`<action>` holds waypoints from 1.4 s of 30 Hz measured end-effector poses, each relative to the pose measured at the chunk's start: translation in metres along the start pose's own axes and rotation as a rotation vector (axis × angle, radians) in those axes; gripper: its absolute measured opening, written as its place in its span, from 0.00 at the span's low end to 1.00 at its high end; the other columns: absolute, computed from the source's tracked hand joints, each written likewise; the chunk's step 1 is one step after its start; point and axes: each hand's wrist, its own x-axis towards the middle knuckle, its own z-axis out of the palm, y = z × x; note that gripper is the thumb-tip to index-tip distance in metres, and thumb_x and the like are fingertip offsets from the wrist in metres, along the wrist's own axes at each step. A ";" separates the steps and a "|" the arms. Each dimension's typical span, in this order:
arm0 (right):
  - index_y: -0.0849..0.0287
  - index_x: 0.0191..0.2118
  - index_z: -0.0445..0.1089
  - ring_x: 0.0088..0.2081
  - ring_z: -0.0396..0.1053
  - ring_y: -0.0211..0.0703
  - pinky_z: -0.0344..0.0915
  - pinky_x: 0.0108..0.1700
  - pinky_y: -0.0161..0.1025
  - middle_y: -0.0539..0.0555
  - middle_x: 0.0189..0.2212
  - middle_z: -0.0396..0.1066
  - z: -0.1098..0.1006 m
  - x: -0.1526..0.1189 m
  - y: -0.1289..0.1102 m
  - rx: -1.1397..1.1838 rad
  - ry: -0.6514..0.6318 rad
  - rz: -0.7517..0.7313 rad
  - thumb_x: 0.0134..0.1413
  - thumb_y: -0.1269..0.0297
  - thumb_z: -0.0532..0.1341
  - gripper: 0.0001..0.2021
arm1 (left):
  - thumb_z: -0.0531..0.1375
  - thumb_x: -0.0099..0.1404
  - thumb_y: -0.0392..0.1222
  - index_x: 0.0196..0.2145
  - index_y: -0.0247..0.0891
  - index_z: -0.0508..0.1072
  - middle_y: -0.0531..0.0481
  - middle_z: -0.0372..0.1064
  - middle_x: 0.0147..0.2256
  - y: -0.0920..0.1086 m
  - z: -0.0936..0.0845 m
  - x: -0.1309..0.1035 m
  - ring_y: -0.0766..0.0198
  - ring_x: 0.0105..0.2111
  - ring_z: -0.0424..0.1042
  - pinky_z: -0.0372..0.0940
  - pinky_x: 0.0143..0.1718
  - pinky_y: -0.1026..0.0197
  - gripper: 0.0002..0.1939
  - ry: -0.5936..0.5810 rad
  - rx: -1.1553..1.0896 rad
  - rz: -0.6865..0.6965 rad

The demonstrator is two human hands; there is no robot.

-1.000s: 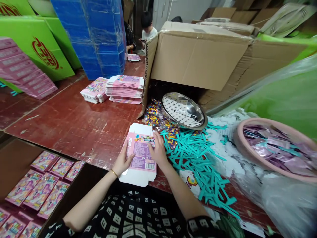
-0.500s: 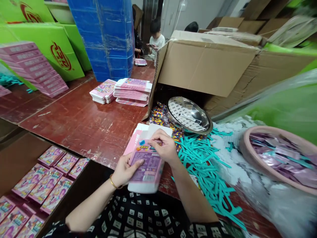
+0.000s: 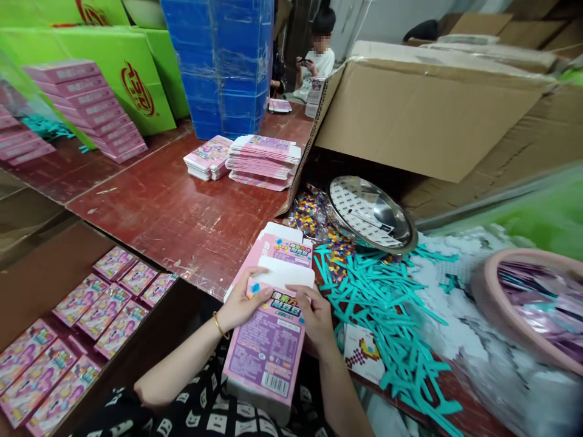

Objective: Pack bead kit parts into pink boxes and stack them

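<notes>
Hands, left hand [image 3: 240,305] and right hand [image 3: 316,315], grip pink box [image 3: 268,346] over table edge [image 3: 182,276].

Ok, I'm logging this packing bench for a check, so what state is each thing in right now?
Pink box: opened up, top flap open, held by left hand and right hand.
Second pink box: lying flat beneath it.
Flat box stack: unfolded, piled.
Big cardboard carton: on its side, flap open.
Steel bowl: tilted.
Teal strips: loose heap.
</notes>
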 end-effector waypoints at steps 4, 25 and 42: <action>0.56 0.29 0.79 0.40 0.73 0.50 0.71 0.42 0.44 0.58 0.36 0.74 0.014 -0.013 0.014 -0.045 0.074 -0.059 0.61 0.49 0.59 0.19 | 0.66 0.57 0.58 0.19 0.38 0.63 0.54 0.62 0.23 -0.019 -0.004 -0.004 0.66 0.25 0.64 0.62 0.32 0.62 0.24 -0.003 0.098 -0.010; 0.54 0.31 0.80 0.45 0.76 0.51 0.70 0.51 0.50 0.57 0.41 0.80 -0.003 -0.023 0.002 0.227 -0.191 0.123 0.51 0.51 0.69 0.11 | 0.73 0.51 0.50 0.31 0.39 0.72 0.45 0.71 0.40 -0.022 0.008 -0.031 0.55 0.44 0.72 0.65 0.50 0.52 0.18 0.019 0.091 0.126; 0.59 0.34 0.75 0.30 0.74 0.42 0.70 0.34 0.36 0.52 0.29 0.76 -0.052 -0.057 -0.027 0.676 -0.078 0.301 0.41 0.43 0.72 0.23 | 0.77 0.42 0.43 0.53 0.46 0.62 0.43 0.57 0.64 0.012 -0.025 -0.012 0.47 0.63 0.60 0.47 0.67 0.37 0.43 0.173 0.443 0.763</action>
